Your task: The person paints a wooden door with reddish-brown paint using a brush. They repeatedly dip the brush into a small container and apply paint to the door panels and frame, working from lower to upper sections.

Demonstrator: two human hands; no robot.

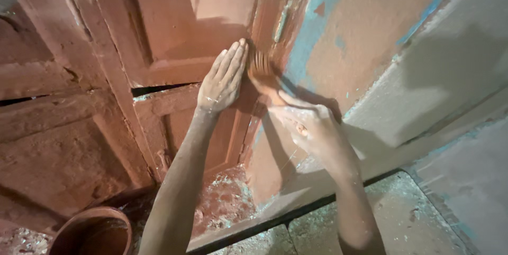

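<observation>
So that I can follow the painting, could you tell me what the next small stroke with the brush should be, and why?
Probably a short stroke upward along the door frame. The right hand presses the brush against it, and blue paint shows just above the bristles while the wood below is already reddish-brown. The left hand rests flat on the door panel beside it.

A round clay pot [92, 232] sits lower left (debris-strewn floor [391, 212] beside it).

Rough wooden door [174, 48] under matt red-brown paint — peeling blue frame [304, 43], clay pot [92, 232].
</observation>
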